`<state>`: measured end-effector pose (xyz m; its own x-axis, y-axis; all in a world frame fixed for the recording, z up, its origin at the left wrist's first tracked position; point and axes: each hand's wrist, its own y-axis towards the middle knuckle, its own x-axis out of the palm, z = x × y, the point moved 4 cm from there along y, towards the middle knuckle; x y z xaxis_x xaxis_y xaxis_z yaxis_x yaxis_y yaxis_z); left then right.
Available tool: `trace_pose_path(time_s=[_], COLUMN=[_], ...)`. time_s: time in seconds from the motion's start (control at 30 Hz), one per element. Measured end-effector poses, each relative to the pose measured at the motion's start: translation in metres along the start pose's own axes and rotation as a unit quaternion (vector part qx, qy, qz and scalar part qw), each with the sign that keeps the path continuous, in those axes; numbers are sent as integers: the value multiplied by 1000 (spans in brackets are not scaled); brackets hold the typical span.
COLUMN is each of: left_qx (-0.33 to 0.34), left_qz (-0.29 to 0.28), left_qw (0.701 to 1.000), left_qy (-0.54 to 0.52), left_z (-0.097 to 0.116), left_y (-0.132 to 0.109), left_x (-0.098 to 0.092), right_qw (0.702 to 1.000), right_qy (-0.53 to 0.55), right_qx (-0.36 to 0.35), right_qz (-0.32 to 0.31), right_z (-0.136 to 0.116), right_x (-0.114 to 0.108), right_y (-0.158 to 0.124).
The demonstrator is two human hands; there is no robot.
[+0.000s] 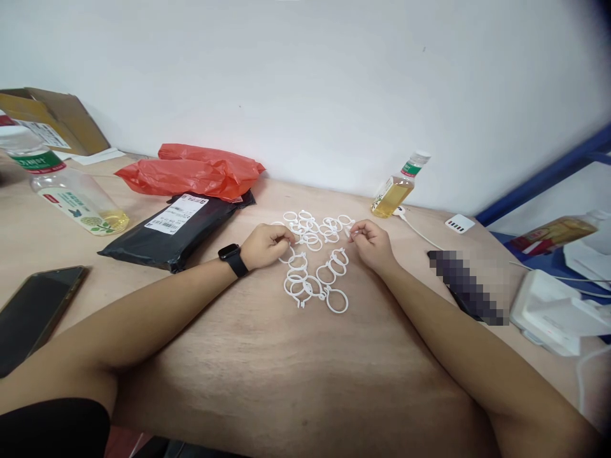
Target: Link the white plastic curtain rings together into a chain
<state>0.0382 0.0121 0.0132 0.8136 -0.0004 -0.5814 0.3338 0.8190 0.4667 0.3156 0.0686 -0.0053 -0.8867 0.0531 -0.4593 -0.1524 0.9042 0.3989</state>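
Note:
Several white rings (337,301) with small clips lie in a loose pile on the wooden table (267,375), some overlapping or linked. At the left edge of the pile, my left hand (270,245), with a black watch on its wrist, has its fingers closed in a pinch at a white ring. On the right side, my right hand (371,243) is closed too, thumb and index finger pinching at the edge of a white ring near the back of the pile. The fingertips of both hands partly cover the rings they touch.
A black package (157,238) and a red plastic bag (191,172) lie left of the rings. Bottles stand at the far left (71,191) and back right (394,191). Phones (35,312), a white charger (459,223), cables and a cardboard box (71,121) are also around.

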Motion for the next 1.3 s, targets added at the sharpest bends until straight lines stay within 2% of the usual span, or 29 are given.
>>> trace_pose_path(time_s=[0.13, 0.23, 0.33, 0.43, 0.53, 0.73, 1.03, 1.3], left_qx=[28, 52, 7, -59, -81, -90, -99, -80], left_qz=[-29, 1, 41, 19, -12, -21, -8, -5], left_qw=[999, 998, 994, 981, 969, 970, 959, 958], left_qy=[12, 28, 98, 186, 233, 226, 264, 277], left_z=[2, 1, -7, -16, -19, -19, -16, -12], left_y=[1, 3, 5, 5, 4, 3, 3, 3], left_x=[3, 0, -4, -2, 2, 2, 0, 0], right_qw=[999, 999, 998, 998, 998, 998, 999, 992], right_qy=[-23, -20, -16, -17, -22, -38, -29, -102], right_qx=[-1, 9, 17, 21, 18, 12, 2, -65], right_qz=[-27, -49, -57, -55, -52, -55, -24, -41], right_z=[-1, 0, 1, 1, -1, -4, -6, -16], right_x=[1, 4, 5, 5, 5, 5, 0, 0], right_y=[-1, -1, -2, -2, -2, -2, -1, -4])
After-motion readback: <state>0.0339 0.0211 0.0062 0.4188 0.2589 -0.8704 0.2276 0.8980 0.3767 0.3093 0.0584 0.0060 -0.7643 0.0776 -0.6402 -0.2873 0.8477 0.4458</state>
